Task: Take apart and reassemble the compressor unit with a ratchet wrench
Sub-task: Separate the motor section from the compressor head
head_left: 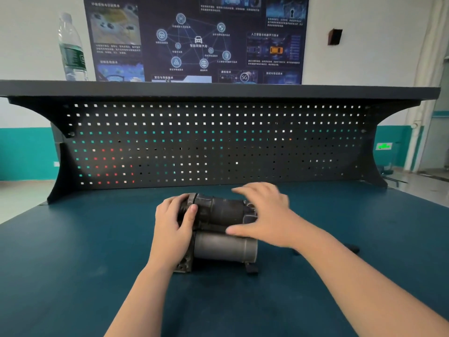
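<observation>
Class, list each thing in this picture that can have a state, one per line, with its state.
compressor unit: assembled, lying on its side on the bench.
left hand: grips the unit's left end, fingers curled round it.
right hand: fingers spread, over the unit's right end; blurred.
water bottle: upright on the shelf, cap on.
workbench: covered with a blue mat.
</observation>
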The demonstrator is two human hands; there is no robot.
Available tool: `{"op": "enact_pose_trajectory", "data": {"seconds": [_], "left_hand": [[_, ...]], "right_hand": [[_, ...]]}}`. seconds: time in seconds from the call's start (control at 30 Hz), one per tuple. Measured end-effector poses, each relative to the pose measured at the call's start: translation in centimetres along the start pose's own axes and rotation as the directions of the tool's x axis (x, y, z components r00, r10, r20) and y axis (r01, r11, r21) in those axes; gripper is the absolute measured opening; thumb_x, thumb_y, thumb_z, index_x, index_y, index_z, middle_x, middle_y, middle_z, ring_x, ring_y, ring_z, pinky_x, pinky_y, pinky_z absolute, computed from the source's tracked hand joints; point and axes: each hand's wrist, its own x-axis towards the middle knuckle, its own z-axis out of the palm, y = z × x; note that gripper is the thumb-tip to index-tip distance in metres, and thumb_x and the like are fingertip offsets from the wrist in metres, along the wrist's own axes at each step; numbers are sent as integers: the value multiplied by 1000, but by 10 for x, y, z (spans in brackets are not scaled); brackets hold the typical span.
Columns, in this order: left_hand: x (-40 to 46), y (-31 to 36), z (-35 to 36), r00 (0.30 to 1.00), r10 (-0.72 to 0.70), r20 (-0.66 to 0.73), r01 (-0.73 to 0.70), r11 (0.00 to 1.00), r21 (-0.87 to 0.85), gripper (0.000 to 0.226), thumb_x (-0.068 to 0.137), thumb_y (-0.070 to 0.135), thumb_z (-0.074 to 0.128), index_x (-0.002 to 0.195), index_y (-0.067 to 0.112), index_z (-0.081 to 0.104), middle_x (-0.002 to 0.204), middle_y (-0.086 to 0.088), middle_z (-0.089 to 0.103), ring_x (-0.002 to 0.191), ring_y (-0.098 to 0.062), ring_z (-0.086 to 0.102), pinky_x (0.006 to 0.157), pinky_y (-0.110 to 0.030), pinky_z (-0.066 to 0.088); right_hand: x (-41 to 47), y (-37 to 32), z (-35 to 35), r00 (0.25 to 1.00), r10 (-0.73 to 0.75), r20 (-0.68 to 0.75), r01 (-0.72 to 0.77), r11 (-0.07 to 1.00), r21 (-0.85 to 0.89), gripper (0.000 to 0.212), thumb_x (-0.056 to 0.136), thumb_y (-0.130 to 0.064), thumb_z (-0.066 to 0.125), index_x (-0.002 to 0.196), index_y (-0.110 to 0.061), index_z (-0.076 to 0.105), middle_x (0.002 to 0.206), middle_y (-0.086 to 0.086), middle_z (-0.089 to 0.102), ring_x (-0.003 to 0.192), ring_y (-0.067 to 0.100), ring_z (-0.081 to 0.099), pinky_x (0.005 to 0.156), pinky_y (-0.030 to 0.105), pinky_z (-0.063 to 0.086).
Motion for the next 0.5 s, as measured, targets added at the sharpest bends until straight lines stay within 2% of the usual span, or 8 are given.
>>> {"op": "enact_pose_trajectory", "data": {"seconds": [0.07, 0.13, 0.17, 0.23, 0.3, 0.37, 0.43, 0.5], "left_hand": [[-1, -1, 1, 1000, 9, 10, -10, 1000, 25, 35, 97, 37, 39, 125, 21, 53, 115, 13, 48, 113, -1, 35, 93, -13, 24], [-2, -1, 2, 1000, 19, 8, -19, 999, 48, 43, 96, 42, 29, 126, 22, 52, 115, 15, 46, 113, -1, 35, 91, -5, 21], [-2, -2, 2, 1000, 23, 1, -23, 998, 58, 45, 96, 43, 26, 126, 22, 52, 115, 16, 46, 113, -1, 35, 91, -3, 20], [-3, -1, 3, 999, 32, -20, -30, 997, 72, 47, 96, 41, 23, 126, 20, 53, 115, 14, 46, 112, -3, 36, 91, -4, 19], [-2, 0, 5, 999, 29, -38, -26, 997, 72, 48, 97, 39, 22, 126, 18, 54, 114, 13, 46, 112, -5, 37, 91, -6, 20], [-3, 1, 6, 998, 15, -63, -11, 998, 60, 49, 97, 38, 22, 124, 16, 55, 113, 13, 46, 111, -6, 38, 91, -6, 21], [-3, 2, 9, 996, -1, -84, 4, 999, 39, 50, 95, 43, 24, 123, 16, 56, 112, 14, 46, 110, -4, 37, 89, -5, 22], [-3, 4, 12, 995, -29, -99, 33, 999, 36, 43, 93, 46, 39, 121, 20, 56, 110, 17, 45, 109, 0, 37, 88, -9, 24]], "right_hand": [[25, -20, 4, 979, 5, 203, 38, 978, -207, 105, 60, -81, 56, 147, -32, 22, 148, -7, 34, 140, 18, 16, 107, 45, 17], [45, -25, 6, 953, 61, 297, 16, 968, -252, 105, 61, -76, 64, 145, -27, 26, 139, -2, 46, 131, 26, 37, 101, 46, 31], [51, -24, 6, 948, 65, 312, 13, 970, -243, 97, 59, -74, 68, 137, -26, 36, 127, -3, 55, 120, 25, 48, 90, 42, 40], [54, -15, 2, 951, 34, 306, 28, 980, -195, 77, 52, -74, 71, 110, -28, 51, 98, -11, 59, 94, 17, 57, 68, 33, 45], [50, 1, -4, 954, 30, 298, 8, 992, -126, 70, 44, -77, 70, 95, -33, 53, 89, -17, 58, 83, 9, 56, 67, 32, 49], [42, 23, -14, 966, 57, 254, -55, 998, -16, 67, 39, -76, 72, 89, -35, 55, 86, -17, 62, 79, 4, 60, 69, 31, 52], [37, 50, -25, 981, 126, 148, -149, 976, 158, 61, 39, -70, 77, 86, -35, 58, 83, -17, 66, 73, 0, 63, 62, 23, 50], [44, 75, -31, 977, 212, 5, -204, 933, 296, 58, 46, -65, 78, 90, -33, 55, 86, -16, 65, 75, 0, 62, 60, 20, 45]]}}
